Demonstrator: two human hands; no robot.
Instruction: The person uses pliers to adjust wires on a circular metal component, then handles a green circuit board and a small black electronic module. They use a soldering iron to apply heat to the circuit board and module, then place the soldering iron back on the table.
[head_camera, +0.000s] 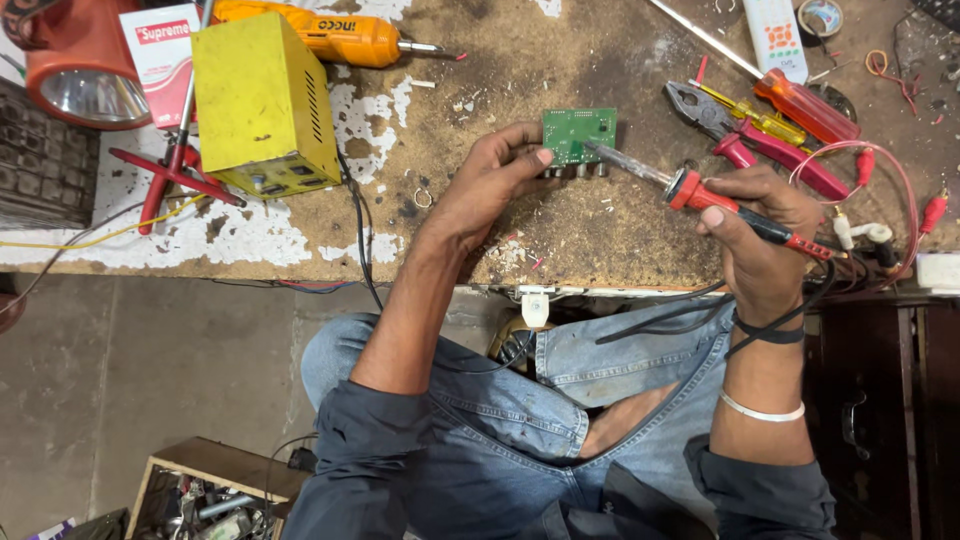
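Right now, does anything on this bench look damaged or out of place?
Yes: the workbench top is worn, with white coating flaking off around the yellow box. Small debris lies loose near the green circuit board.

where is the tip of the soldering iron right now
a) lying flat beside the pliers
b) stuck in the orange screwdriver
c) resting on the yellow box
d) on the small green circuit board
d: the right hand holds the red-handled soldering iron with its metal tip on the green circuit board, which the left hand steadies on the worn workbench.
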